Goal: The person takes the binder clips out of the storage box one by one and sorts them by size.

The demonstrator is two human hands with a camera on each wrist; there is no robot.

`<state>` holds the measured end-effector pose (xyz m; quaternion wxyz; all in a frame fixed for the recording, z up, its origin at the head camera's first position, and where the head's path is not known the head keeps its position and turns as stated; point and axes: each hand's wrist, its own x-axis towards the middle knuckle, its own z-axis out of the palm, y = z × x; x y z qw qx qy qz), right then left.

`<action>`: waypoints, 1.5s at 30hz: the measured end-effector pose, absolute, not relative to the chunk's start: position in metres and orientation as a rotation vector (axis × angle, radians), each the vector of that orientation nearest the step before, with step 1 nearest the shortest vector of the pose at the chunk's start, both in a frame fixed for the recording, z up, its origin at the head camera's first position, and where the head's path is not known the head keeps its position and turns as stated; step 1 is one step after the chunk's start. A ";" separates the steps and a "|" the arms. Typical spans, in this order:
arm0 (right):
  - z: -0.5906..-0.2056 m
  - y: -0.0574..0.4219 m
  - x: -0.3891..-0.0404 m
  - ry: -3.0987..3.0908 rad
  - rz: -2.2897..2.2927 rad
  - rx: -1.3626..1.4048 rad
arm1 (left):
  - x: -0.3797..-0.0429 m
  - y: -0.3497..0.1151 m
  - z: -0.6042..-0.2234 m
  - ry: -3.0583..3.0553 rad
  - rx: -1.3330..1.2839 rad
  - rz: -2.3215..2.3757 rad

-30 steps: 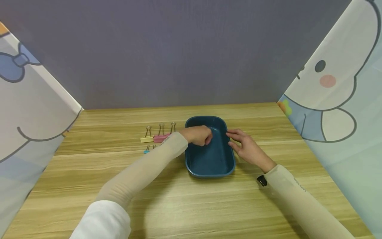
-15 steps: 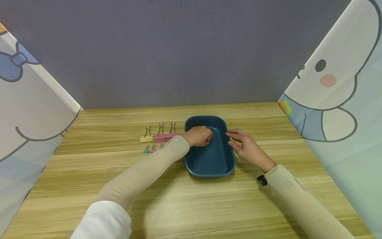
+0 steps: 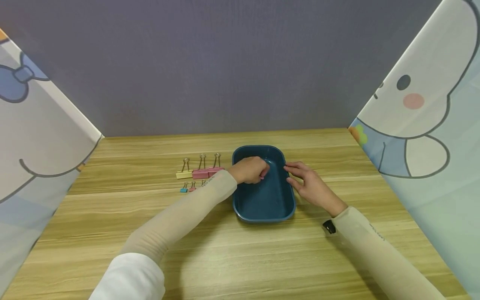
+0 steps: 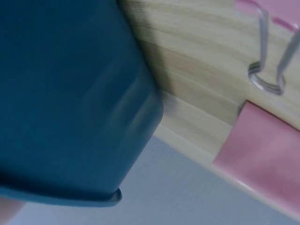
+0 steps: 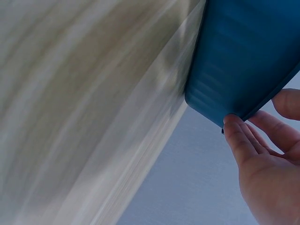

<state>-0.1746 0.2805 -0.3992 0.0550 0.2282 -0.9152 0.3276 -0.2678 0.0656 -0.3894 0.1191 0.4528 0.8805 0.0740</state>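
A dark blue rectangular bin [image 3: 264, 208] stands on the table. My left hand [image 3: 248, 170] reaches over its left side with fingers curled down inside. A small pink thing [image 3: 262, 178] shows at the fingertips; its kind I cannot tell. In the left wrist view the bin wall [image 4: 70, 93] hides most of that hand. My right hand [image 3: 309, 185] rests at the bin's right rim, fingers fairly straight, fingertips touching the edge in the right wrist view. Left of the bin are large binder clips in a row: a yellow one [image 3: 184, 175] and two pink ones [image 3: 200, 173].
In front of the large clips lie small binder clips, a blue one [image 3: 183, 190] and a pink one [image 3: 192, 189], with another partly behind the left sleeve [image 3: 187, 212]. A grey wall [image 3: 225, 75] rises behind the wooden table [image 3: 240, 262]. Cartoon-printed panels [image 3: 420, 112] flank it.
My left hand shifts slightly within the bin, and the sleeve uncovers a bit more of the small clips. The right hand and the bin stay where they were.
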 end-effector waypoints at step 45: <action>-0.402 0.297 -0.181 -2.782 0.915 0.746 | -0.262 -0.022 -0.349 2.712 1.543 0.669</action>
